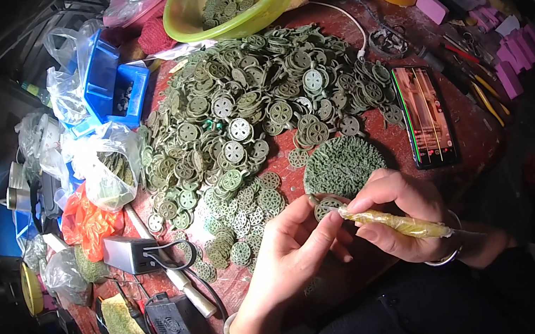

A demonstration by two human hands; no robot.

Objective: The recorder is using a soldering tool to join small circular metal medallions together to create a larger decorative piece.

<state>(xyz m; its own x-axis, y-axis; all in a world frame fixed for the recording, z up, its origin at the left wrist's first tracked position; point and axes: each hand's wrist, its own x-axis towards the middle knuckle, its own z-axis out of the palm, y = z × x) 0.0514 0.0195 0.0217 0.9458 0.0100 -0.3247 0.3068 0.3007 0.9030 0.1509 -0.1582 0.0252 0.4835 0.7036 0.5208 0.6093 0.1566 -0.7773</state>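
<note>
At the near side of the bench (236, 290), disc and tool meet between two hands

The left hand (292, 243) pinches a pierced green disc (327, 209) by its rim, just near of the round green pad (342, 166). The right hand (418, 201) grips a yellow-wrapped tool (407, 225) between thumb and fingers, its left end at the disc; whether they touch, I cannot tell. Good handling probably calls for a firm hold on the rim, fingertips clear of the tool's end, and light, short movements that spare the openwork.
</note>
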